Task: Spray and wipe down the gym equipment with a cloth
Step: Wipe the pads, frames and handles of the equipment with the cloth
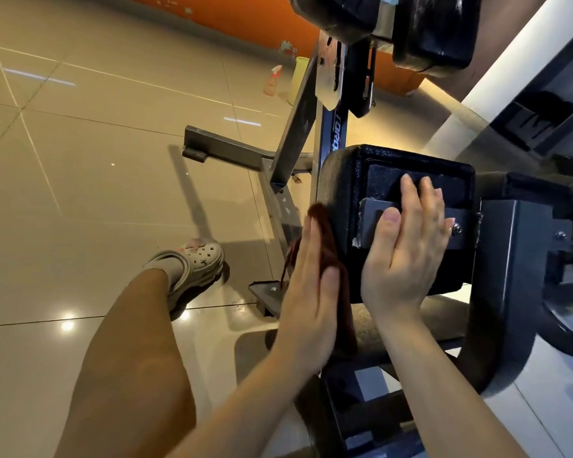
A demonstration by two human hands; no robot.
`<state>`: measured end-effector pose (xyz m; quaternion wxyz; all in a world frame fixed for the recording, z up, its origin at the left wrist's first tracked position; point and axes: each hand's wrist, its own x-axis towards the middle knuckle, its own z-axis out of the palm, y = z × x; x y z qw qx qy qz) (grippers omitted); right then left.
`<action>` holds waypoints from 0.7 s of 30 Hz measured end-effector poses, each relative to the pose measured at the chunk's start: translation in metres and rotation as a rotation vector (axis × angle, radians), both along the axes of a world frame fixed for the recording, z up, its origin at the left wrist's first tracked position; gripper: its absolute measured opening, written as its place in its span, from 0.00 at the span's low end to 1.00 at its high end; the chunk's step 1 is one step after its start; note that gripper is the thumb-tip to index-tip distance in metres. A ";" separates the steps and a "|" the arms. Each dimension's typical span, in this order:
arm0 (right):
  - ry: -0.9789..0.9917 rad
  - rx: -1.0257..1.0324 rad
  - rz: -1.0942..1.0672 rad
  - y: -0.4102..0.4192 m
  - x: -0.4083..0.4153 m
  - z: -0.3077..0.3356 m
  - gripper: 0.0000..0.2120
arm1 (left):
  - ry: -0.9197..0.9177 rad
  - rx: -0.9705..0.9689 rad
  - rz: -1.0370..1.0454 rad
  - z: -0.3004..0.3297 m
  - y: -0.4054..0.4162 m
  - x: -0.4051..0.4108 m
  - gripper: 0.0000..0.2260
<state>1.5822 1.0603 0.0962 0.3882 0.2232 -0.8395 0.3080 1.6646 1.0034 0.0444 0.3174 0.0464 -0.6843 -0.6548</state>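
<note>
A black padded cushion (351, 180) of a gym machine stands in the middle of the head view, seen from its back side with a grey metal mounting plate (374, 216). My left hand (311, 292) lies flat against the cushion's left padded face and presses a dark red cloth (328, 236) onto it. My right hand (407, 256) rests flat on the cushion's back, fingers spread over the plate, holding nothing. A pink spray bottle (272, 81) stands far off on the floor near the orange wall.
The grey steel frame (232, 150) of the machine runs across the tiled floor. More black pads (434, 31) hang above. A yellow cylinder (300, 77) stands beside the spray bottle. My leg and beige clog (196, 266) are at the left. A dark curved frame (510, 259) lies right.
</note>
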 end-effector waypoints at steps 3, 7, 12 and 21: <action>0.007 0.005 -0.004 0.000 -0.001 -0.001 0.24 | 0.011 -0.010 0.047 -0.016 0.019 0.015 0.23; 0.010 0.001 0.002 0.001 -0.002 -0.001 0.24 | 0.063 -0.004 0.056 0.010 -0.001 -0.002 0.23; 0.015 0.001 0.008 0.002 -0.002 -0.002 0.24 | 0.087 -0.059 0.030 0.068 -0.053 -0.055 0.24; 0.016 -0.006 0.006 0.001 -0.002 -0.001 0.24 | 0.047 -0.085 0.064 0.029 -0.023 -0.027 0.22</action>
